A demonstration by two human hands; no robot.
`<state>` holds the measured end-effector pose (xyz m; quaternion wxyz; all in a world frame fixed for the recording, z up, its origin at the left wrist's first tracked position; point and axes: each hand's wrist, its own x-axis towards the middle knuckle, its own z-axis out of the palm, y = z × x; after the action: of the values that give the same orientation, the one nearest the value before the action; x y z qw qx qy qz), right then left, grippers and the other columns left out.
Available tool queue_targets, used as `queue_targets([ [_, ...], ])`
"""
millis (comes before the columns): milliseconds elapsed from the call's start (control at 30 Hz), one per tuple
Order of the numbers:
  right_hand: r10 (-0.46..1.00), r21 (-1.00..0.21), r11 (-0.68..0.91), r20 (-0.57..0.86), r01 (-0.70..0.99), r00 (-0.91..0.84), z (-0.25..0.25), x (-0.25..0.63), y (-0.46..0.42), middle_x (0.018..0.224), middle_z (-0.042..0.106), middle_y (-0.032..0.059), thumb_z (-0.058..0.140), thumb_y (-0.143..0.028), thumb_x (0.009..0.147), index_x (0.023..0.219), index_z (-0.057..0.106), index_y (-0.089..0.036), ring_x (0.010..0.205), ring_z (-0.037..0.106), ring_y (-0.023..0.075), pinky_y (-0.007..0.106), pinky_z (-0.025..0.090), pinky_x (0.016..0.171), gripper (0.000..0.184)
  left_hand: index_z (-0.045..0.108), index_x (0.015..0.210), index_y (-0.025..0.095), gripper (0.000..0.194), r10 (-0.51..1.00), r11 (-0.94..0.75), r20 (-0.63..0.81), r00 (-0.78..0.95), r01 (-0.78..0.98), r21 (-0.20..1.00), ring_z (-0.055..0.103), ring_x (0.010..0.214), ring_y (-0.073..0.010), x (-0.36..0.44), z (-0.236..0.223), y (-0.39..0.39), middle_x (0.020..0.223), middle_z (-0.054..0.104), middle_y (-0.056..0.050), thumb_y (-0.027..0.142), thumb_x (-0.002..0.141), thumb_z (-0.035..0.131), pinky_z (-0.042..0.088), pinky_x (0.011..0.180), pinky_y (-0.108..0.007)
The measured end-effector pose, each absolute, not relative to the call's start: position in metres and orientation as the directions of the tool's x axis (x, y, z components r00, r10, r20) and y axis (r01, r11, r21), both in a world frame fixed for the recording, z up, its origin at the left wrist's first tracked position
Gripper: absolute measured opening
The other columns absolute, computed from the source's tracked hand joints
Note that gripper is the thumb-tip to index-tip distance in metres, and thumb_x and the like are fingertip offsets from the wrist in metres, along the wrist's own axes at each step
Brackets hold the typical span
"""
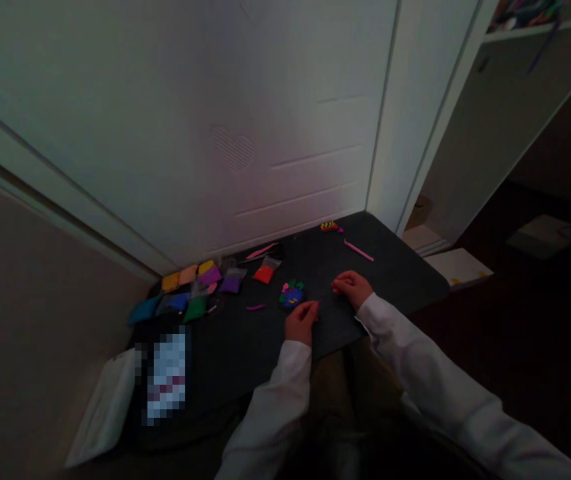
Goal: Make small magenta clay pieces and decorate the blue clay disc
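The blue piece [296,294], just beyond our left hand [301,323], already bears green, pink and yellow bits [285,287]; what remains, we cannot tell. It and our right hand [353,288] have fingertips pinched together, contents unclear.

A: Left grip [301,325]?
B: Anything pinched there is too small to tell. Right grip [354,289], same.
A: Pale blue item [167,367]?
B: Pixelated; identity unclear.
A: Shelf items [530,12]?
B: Blurred, cut by top edge. Both sleeves [281,387] run off the bottom.
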<state>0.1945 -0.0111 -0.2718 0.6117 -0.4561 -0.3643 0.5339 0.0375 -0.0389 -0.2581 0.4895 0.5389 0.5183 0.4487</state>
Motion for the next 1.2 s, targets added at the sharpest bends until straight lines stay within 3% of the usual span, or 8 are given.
queue_targets([
  [400, 0.999, -0.996, -0.035, -0.034, -0.081, -0.009, -0.261, 0.203, -0.009, 0.047, 0.048, -0.0059, 0.06, -0.031, 0.053, 0.065, 0.055, -0.015, 0.041, 0.04, 0.0042, 0.018, 0.031, 0.041, 0.021, 0.058, 0.076, 0.015, 0.025, 0.999, -0.016, 0.015, 0.044, 0.034, 0.999, 0.043, 0.047, -0.0056, 0.039, -0.267, -0.037, 0.05, 0.049, 0.003, 0.034, 0.06, 0.053, 0.033, 0.048, -0.018],
  [800, 1.0, -0.998, -0.027, -0.028, -0.064, 0.004, -0.266, 0.204, -0.01, 0.063, 0.056, -0.0007, 0.058, -0.03, 0.056, 0.078, 0.055, -0.017, 0.052, 0.047, 0.0061, 0.021, 0.039, 0.051, 0.026, 0.058, 0.074, 0.015, 0.025, 0.999, -0.034, 0.035, 0.04, -0.038, 0.999, 0.043, 0.047, -0.0059, 0.041, -0.269, -0.035, 0.053, 0.05, 0.002, 0.033, 0.059, 0.054, 0.033, 0.048, -0.019],
  [1000, 1.0, -1.0, 0.001, 0.001, 0.01, 0.003, -0.264, 0.198, -0.016, 0.059, 0.054, -0.0018, 0.057, -0.028, 0.056, 0.076, 0.053, -0.016, 0.053, 0.05, 0.0082, 0.023, 0.04, 0.052, 0.024, 0.059, 0.073, 0.014, 0.025, 1.0, -0.011, 0.011, 0.028, 0.008, 1.0, 0.043, 0.047, -0.0059, 0.041, -0.263, -0.037, 0.052, 0.051, 0.002, 0.034, 0.059, 0.054, 0.033, 0.048, -0.019],
  [1067, 0.999, -0.996, 0.034, 0.034, 0.08, 0.001, -0.265, 0.196, -0.021, 0.062, 0.055, -0.0012, 0.056, -0.028, 0.057, 0.076, 0.053, -0.017, 0.056, 0.05, 0.0091, 0.024, 0.04, 0.054, 0.021, 0.059, 0.07, 0.013, 0.025, 1.0, 0.019, -0.019, -0.008, 0.013, 1.0, 0.042, 0.045, -0.0059, 0.042, -0.26, -0.038, 0.05, 0.05, 0.002, 0.034, 0.058, 0.055, 0.033, 0.047, -0.019],
  [1200, 0.959, -0.765, 0.269, 0.269, 0.586, -0.089, -0.266, 0.203, -0.029, 0.07, 0.056, 0.0005, 0.049, -0.027, 0.065, 0.078, 0.055, -0.019, 0.061, 0.05, 0.0101, 0.024, 0.039, 0.058, 0.017, 0.059, 0.07, 0.013, 0.026, 0.999, 0.013, -0.013, -0.037, -0.002, 1.0, 0.043, 0.046, -0.0065, 0.044, -0.253, -0.042, 0.049, 0.049, 0.002, 0.035, 0.058, 0.053, 0.033, 0.049, -0.02],
])
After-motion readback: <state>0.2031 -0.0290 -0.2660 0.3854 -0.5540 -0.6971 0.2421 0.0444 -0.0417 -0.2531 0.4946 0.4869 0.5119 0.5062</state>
